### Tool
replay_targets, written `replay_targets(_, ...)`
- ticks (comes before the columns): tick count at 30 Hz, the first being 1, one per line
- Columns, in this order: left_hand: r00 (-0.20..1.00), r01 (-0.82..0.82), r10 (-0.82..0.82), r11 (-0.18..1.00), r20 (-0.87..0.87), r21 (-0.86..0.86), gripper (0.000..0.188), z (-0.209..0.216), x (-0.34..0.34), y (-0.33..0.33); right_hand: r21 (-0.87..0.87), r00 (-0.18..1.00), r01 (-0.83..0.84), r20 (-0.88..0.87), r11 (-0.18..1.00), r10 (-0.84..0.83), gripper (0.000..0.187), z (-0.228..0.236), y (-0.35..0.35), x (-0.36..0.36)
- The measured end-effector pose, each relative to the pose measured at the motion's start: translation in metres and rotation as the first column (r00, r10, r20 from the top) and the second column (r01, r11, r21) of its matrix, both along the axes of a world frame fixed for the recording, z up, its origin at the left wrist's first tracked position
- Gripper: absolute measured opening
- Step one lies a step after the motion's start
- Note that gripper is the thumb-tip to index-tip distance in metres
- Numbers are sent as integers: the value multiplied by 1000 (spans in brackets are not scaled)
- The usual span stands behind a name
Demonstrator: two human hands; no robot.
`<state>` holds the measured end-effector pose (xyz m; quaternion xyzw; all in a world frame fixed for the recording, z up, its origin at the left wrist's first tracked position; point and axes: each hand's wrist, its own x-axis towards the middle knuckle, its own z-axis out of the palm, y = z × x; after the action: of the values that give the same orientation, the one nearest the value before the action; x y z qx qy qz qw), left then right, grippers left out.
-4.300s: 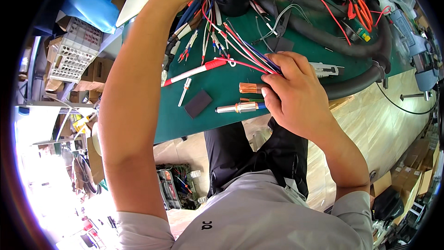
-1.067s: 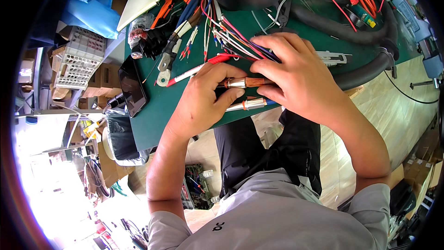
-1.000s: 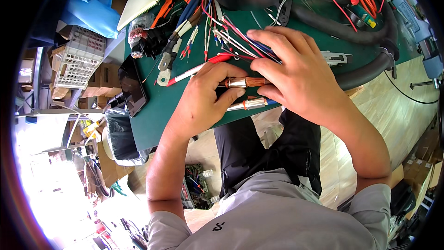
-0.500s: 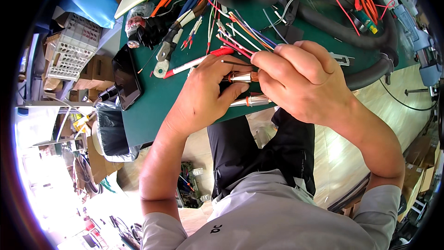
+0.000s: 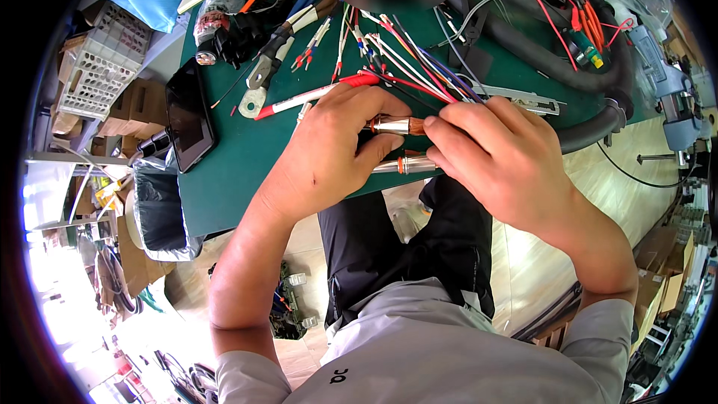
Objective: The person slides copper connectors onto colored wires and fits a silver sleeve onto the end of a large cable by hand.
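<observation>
My left hand (image 5: pixel 325 153) is closed around a short silver metal connector pin (image 5: pixel 390 126), with the thumb below and the fingers above. A copper-brown end (image 5: pixel 413 126) sticks out of the pin toward the right. My right hand (image 5: pixel 505 153) has its fingertips pinched together at that brown end; what lies between them is hidden. Just below, a second silver pin with an orange ring (image 5: pixel 406 165) runs partly under the right hand. Several loose thin wires (image 5: pixel 419 67), red, white and blue, fan out above and reach behind the right fingers. A red-and-white marker pen (image 5: pixel 307 97) lies beyond my left hand.
On the green table (image 5: pixel 224 198) lie a phone (image 5: pixel 191 116), a large cable lug (image 5: pixel 254 96), a metal caliper (image 5: pixel 523 99) and a thick black cable sleeve (image 5: pixel 594 126). A lined waste bin (image 5: pixel 166 213) stands left, and a plastic crate (image 5: pixel 108 60) sits beyond it.
My right hand has come down from the wires, its fingertips now at the pin's brown end. The wires have spread out farther. My left hand keeps its hold; the whole view has shifted slightly.
</observation>
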<state>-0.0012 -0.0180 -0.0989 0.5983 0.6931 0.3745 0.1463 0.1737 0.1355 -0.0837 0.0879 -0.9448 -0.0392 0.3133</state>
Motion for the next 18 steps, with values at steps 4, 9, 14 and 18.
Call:
replay_targets(4, 999, -9, 10, 1000, 46, -1, 29, -1, 2, 2, 60, 995, 48, 82, 997, -53, 19, -3, 5, -3)
replay_targets(9, 999, -19, 19, 1000, 26, -3, 30, 0, 1, -2, 152, 996, -39, 89, 988, 26, 14, 2, 10, -12)
replay_targets(14, 999, -8, 8, 1000, 38, -1, 30, -3, 1, 0, 144, 988, -46, 152, 988, 24, 12, 3, 12, -11)
replay_targets(18, 999, -13, 13, 1000, 36, -4, 30, 0, 1, -1, 40, 986, -45, 161, 998, 38, 12, 3, 12, -11)
